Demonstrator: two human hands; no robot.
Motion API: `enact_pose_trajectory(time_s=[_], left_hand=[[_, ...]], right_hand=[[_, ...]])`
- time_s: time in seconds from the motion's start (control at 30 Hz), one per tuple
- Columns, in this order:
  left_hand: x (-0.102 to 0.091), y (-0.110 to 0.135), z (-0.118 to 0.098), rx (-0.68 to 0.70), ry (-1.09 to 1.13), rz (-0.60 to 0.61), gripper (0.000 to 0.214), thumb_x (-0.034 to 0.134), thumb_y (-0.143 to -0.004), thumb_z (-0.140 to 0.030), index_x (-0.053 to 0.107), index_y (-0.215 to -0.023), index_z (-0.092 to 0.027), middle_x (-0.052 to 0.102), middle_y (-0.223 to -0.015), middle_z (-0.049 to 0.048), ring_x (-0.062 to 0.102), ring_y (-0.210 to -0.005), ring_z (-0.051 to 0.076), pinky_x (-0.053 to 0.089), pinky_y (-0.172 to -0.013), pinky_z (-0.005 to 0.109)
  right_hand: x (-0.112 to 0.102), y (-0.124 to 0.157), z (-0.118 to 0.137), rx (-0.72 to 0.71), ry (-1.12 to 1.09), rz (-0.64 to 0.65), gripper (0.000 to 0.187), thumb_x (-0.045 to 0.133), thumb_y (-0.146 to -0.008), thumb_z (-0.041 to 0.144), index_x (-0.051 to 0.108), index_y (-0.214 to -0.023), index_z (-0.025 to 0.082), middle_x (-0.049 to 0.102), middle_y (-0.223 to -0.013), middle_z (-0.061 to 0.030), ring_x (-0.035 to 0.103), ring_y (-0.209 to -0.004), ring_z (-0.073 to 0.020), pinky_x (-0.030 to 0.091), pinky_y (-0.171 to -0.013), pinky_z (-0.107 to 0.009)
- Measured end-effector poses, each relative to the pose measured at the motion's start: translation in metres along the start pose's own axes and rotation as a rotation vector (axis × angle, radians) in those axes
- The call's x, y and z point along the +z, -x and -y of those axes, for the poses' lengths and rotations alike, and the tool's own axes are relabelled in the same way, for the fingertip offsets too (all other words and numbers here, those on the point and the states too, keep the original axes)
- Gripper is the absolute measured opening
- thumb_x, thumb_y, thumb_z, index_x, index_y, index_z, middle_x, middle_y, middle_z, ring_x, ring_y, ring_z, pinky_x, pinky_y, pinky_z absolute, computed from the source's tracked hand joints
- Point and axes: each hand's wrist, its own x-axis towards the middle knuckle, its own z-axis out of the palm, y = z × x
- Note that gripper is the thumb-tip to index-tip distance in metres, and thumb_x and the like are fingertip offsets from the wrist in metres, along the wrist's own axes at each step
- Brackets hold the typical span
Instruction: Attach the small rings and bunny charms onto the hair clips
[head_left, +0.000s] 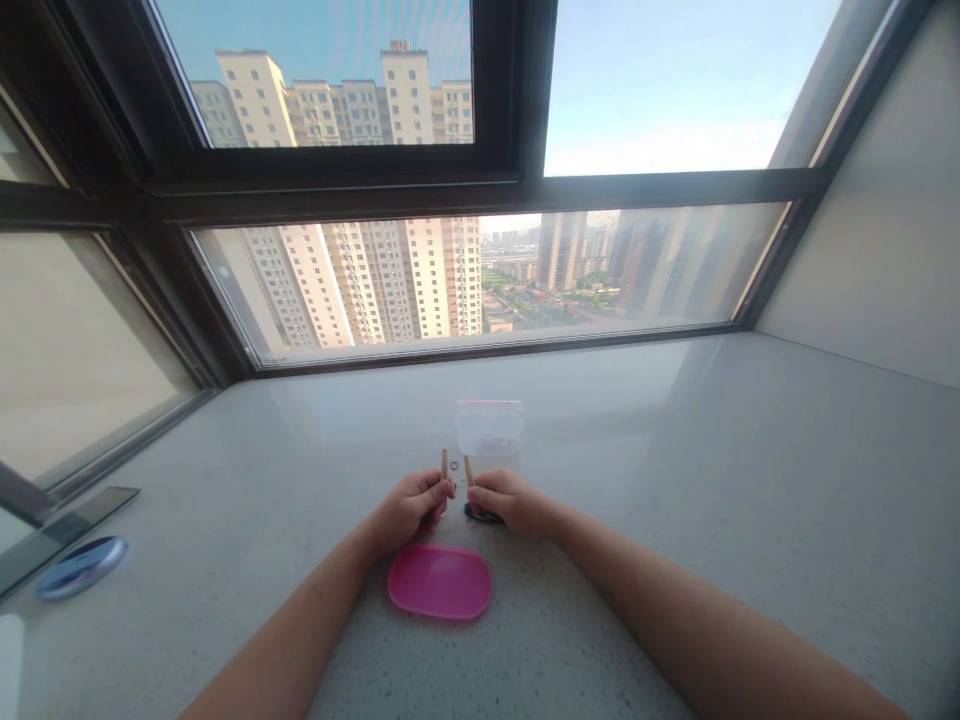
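My left hand (416, 503) pinches a slim tan wooden piece (445, 463), which stands upright above the fingertips. A second, similar wooden piece (469, 469) is pinched in my right hand (510, 502), tilted slightly to the left. The two pieces are apart, with a small gap between them; they look like clothespin halves, though they are too small to be sure. A tiny dark ring (454, 465) lies on the surface between them. Partly under my right hand rests a small black object (482, 514), its kind unclear. Closer to me is a shallow pink oval tray (440, 583).
Behind the hands lies a clear plastic bag (490, 428) with a pinkish top edge. A pale speckled sill (660, 480) carries everything. At the far left are a shiny blue oval object (82, 568) and a dark flat panel (67, 540). Dark-framed windows (495, 195) rise behind.
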Motion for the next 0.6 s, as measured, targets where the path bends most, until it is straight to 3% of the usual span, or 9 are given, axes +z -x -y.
enact_pose_trajectory(time_s=[0.6], left_hand=[[-0.0013, -0.0013, 0.0038, 0.025, -0.007, 0.011, 0.029, 0.047, -0.080, -0.042, 0.052, -0.079, -0.014, 0.043, -0.049, -0.0056, 0.035, -0.038, 0.006, 0.027, -0.038, 0.018]], right_hand=[[0.0001, 0.0002, 0.0009, 0.024, 0.039, -0.002, 0.037, 0.039, -0.083, 0.044, 0.049, -0.067, 0.013, 0.040, -0.056, 0.0023, 0.033, -0.052, -0.0077, 0.026, -0.049, -0.020]])
